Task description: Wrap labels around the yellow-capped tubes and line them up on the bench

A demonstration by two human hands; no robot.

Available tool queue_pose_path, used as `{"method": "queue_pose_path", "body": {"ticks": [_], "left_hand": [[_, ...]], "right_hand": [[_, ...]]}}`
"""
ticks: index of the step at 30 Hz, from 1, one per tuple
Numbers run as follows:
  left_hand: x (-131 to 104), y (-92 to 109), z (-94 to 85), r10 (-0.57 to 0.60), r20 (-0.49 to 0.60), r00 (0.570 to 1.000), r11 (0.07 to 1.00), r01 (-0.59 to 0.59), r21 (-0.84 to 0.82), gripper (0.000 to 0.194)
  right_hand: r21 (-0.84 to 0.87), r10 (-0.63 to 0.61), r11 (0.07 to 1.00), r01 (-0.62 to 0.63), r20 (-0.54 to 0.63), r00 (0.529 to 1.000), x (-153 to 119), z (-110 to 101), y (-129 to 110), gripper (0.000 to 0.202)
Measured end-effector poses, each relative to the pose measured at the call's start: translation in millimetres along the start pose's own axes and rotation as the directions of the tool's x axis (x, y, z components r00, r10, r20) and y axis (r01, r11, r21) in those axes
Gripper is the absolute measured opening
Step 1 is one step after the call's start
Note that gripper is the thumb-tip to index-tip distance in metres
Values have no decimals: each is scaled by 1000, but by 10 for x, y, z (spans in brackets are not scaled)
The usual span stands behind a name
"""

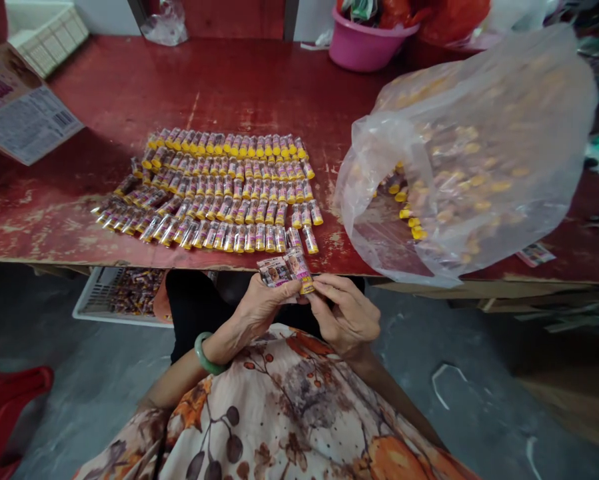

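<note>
Across a worn red surface [229,80], yellow-ended tubes [250,211] are set out in rows beside a translucent bag [509,127]. At the near edge, printed cards [273,272] are pinched in the grip of the left hand [258,303]; one tube [298,267], beside them, is grasped near its yellow end by the right hand [346,312]. Light, even pressure seems best, so that cards are not creased nor the tube dropped.

Holds the left hand [259,300] and right hand [348,312] close together, fingertips toward each other. Stretches the left thumb [285,289] toward the right hand, closing the left in a pinch. Bends the right fingers [336,287] into a pinch opposite. Slants the left forearm [174,379] and right forearm [394,397] inward behind the hands.
</note>
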State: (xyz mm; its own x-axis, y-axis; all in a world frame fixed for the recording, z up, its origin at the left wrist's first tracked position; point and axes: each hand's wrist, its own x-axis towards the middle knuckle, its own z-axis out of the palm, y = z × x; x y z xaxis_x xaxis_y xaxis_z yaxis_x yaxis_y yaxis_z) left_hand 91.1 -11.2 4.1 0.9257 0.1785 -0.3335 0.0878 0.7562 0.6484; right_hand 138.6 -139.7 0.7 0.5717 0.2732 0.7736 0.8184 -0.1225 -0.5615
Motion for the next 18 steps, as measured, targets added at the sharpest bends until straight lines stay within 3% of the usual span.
{"method": "queue_pose_path", "body": {"ticks": [3,5,7,10,14,16,18], "left_hand": [[5,24,-34,2,-14,1000,999,-2,44,30],[-5,43,-70,35,-10,999,994,-34,103,28],[-21,68,-118,83,-5,997,982,-81,169,28],[-40,130,-213,150,21,989,953,-150,262,28],[-51,269,-387,217,-10,976,947,-208,246,28],[-50,355,-515,228,-102,968,963,-209,171,30],[-51,445,-677,251,-240,938,968,-238,84,33]], "right_hand": [[47,72,996,-76,81,994,-10,-23,11,30],[76,199,974,-212,154,968,-12,-25,22,27],[98,374,911,-401,219,901,9,9,54,24],[175,558,753,-634,340,757,112,149,138,27],[223,576,589,-777,558,597,355,455,206,37],[214,566,538,-815,625,537,507,682,218,39],[232,560,490,-840,655,507,694,1013,243,38]]}}
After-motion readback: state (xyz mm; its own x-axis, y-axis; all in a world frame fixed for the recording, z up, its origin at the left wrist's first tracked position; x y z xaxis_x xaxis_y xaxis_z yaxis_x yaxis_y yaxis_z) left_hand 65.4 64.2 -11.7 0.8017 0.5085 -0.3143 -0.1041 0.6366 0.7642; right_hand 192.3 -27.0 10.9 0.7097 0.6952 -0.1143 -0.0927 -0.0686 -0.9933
